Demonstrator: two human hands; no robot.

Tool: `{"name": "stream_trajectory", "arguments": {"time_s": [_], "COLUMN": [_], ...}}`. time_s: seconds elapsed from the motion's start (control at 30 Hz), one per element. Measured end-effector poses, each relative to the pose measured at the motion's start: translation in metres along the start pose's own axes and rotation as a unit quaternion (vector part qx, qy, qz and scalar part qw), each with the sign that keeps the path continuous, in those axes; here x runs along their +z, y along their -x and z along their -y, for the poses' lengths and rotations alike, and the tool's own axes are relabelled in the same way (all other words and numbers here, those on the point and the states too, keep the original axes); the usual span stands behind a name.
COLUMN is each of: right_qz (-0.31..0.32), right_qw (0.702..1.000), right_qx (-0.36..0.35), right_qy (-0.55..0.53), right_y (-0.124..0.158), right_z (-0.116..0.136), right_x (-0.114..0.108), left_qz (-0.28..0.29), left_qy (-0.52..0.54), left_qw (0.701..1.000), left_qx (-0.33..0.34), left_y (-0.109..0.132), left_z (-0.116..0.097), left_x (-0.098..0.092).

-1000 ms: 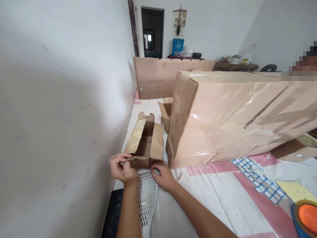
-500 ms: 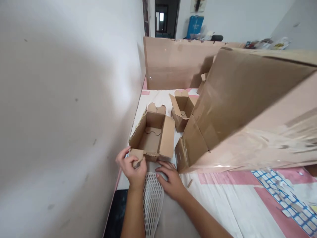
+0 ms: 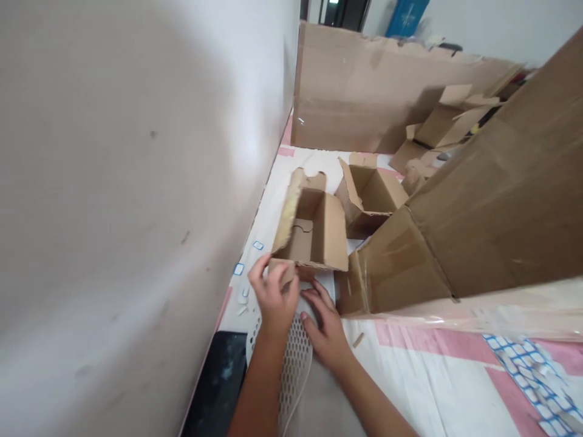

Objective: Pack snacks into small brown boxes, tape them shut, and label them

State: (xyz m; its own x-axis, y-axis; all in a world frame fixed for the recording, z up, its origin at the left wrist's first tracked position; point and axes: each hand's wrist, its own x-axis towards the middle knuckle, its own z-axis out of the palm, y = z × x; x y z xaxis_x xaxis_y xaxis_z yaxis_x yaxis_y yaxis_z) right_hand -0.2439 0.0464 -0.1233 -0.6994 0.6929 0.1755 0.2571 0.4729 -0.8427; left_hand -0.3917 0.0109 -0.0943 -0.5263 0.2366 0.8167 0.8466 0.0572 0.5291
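Note:
An open cardboard box [image 3: 336, 233] stands beside the wall with its flaps up and its inside bare. My left hand [image 3: 276, 297] is closed on the box's near flap, thumb and fingers pinching it at the left corner. Low against the near side of the same box, my right hand [image 3: 325, 328] has its fingers stretched out and its thumb apart; it grips nothing, and whether its fingertips touch the box I cannot tell. Under my forearms lies a white perforated plastic piece [image 3: 295, 352].
A second open box [image 3: 382, 191] stands behind to the right. A large carton [image 3: 478, 243] rises on the right, a cardboard panel [image 3: 355, 91] at the back. The wall [image 3: 136, 212] borders the left; a dark flat object [image 3: 221, 376] lies near it. A blue-gridded sheet [image 3: 532, 376] lies right.
The view has tilted down and turned. The held box has shifted toward the right and away from the wall, its left flap now standing more upright. Small blue-edged pieces now show beside the wall.

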Motion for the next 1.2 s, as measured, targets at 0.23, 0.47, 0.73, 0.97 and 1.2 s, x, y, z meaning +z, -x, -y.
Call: {"name": "stream_trajectory", "arguments": {"time_s": [0.23,0.47,0.73,0.97,1.2], "right_qz": [0.011,0.015,-0.008,-0.072,-0.106], "right_qw": [1.0,1.0,1.0,0.994,0.993], "right_qx": [0.019,0.027,0.016,0.047,0.03], "right_qy": [-0.001,0.0,-0.019,-0.072,-0.043], "right_y": [0.005,0.006,0.005,0.003,-0.001], "right_z": [-0.003,0.001,0.0,0.0,-0.006], "right_x": [0.002,0.001,0.004,0.01,0.017], "left_qz": [-0.007,-0.001,-0.05,-0.023,-0.066], "left_qy": [0.015,-0.003,-0.063,-0.077,0.029], "left_qw": [0.998,0.998,0.994,0.996,0.988], "left_qx": [-0.063,-0.058,-0.071,-0.04,-0.139], "left_y": [0.003,0.003,0.007,0.0,-0.003], "left_z": [0.007,0.009,0.012,0.01,0.018], "left_x": [-0.003,-0.005,-0.007,-0.01,-0.006]}}
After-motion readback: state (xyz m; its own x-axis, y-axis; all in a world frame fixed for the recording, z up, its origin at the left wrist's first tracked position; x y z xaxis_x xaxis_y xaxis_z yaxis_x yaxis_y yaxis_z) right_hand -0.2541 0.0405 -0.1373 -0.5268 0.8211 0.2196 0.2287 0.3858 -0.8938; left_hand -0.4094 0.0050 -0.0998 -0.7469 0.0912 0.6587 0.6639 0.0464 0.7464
